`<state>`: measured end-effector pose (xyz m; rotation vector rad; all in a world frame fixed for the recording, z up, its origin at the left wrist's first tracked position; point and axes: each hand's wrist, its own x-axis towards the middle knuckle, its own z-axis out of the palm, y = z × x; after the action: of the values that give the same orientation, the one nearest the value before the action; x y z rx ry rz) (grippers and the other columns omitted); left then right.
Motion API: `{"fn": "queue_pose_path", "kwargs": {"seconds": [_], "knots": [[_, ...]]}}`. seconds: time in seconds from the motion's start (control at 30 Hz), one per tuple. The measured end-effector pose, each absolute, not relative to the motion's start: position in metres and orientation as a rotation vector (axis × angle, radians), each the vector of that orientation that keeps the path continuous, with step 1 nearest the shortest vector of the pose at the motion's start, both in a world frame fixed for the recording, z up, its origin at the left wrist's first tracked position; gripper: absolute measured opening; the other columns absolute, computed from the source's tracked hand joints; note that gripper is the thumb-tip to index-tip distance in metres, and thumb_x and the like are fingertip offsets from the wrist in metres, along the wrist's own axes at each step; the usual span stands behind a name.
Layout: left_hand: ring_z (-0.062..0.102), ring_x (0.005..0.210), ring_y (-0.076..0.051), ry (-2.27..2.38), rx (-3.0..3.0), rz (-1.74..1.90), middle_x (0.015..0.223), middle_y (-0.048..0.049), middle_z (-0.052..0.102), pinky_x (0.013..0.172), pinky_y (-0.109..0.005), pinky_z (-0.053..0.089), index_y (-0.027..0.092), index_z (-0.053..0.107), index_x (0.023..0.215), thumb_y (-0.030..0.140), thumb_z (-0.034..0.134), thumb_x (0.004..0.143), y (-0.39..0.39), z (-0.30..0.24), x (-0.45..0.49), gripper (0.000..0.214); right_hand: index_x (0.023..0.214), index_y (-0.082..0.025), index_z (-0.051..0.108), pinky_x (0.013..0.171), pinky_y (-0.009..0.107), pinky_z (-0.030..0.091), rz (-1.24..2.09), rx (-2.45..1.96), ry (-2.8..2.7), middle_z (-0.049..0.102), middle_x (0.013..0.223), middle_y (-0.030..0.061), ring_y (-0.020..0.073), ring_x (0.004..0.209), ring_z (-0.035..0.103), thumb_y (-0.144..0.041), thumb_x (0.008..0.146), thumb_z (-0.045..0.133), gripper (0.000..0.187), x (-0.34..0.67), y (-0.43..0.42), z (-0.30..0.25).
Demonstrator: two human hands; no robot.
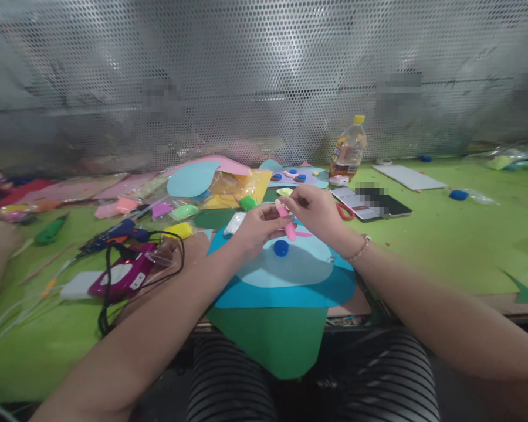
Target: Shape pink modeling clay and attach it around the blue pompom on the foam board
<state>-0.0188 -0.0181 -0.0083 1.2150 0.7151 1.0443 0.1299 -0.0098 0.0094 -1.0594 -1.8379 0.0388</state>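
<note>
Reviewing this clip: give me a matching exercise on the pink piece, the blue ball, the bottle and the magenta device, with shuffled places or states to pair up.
Things:
1. pink piece
2. blue ball
3. bottle
4. magenta device

Places or states:
A. topped with a yellow cap
B. off to the left of both hands
C. held by the left hand and right hand
D. on the pale blue paper

Right pairs: 1-C, 2-D, 3-A, 4-B
</note>
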Motion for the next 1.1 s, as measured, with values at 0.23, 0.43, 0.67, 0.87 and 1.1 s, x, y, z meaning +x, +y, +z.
{"fn": "queue_pose_path", "kwargs": {"seconds": [0.23,0.43,0.67,0.87,1.1], "knots": [[0.063,0.078,-0.015,0.705,1.213,1.021,0.081,-0.0028,0.065,0.078,-0.034,0.049,0.015,0.064,0.084,0.024,0.075,0.063,-0.0181,-0.0076,-0.0196,0.025,0.054,-0.018,0.043,0.049,0.025,0.025,0.036,-1.061,-1.851,0.043,0.050,-0.0039,0.0078,0.049,0.033,-0.032,0.080,0.058,0.033,0.1311,-0.0084,0.0076],[0.062,0.076,-0.014,0.675,1.205,1.016,0.079,-0.0023,0.064,0.077,-0.032,0.050,0.014,0.064,0.083,0.024,0.075,0.064,-0.0184,-0.0074,-0.0201,0.024,0.055,-0.019,0.041,0.050,0.025,0.026,-0.021,-1.019,-1.876,0.045,0.052,-0.0030,0.0088,0.049,0.036,-0.031,0.082,0.056,0.033,0.1320,-0.0073,0.0065],[0.063,0.076,-0.015,0.697,1.181,0.995,0.073,-0.0008,0.063,0.076,-0.032,0.049,0.014,0.063,0.080,0.023,0.075,0.063,-0.0204,-0.0047,-0.0194,0.023,0.056,-0.019,0.039,0.052,0.026,0.028,-0.081,-0.982,-1.904,0.045,0.053,-0.0026,0.0098,0.052,0.038,-0.031,0.083,0.055,0.034,0.1335,-0.0089,0.0064],[0.063,0.074,-0.015,0.667,1.164,0.963,0.069,-0.0016,0.063,0.071,-0.029,0.049,0.012,0.062,0.076,0.024,0.075,0.064,-0.0240,-0.0010,-0.0186,0.022,0.057,-0.019,0.040,0.053,0.025,0.030,-0.111,-0.930,-1.938,0.047,0.057,-0.0014,0.0102,0.055,0.041,-0.030,0.085,0.053,0.033,0.1354,-0.0061,0.0041],[0.064,0.071,-0.013,0.635,1.102,0.924,0.071,-0.0030,0.065,0.070,-0.027,0.048,0.011,0.063,0.079,0.021,0.072,0.068,-0.0180,-0.0030,-0.0206,0.017,0.057,-0.019,0.042,0.050,0.024,0.030,-0.095,-0.908,-1.912,0.048,0.055,-0.0016,0.0095,0.052,0.040,-0.033,0.085,0.053,0.033,0.1349,-0.0055,0.0047]]}}
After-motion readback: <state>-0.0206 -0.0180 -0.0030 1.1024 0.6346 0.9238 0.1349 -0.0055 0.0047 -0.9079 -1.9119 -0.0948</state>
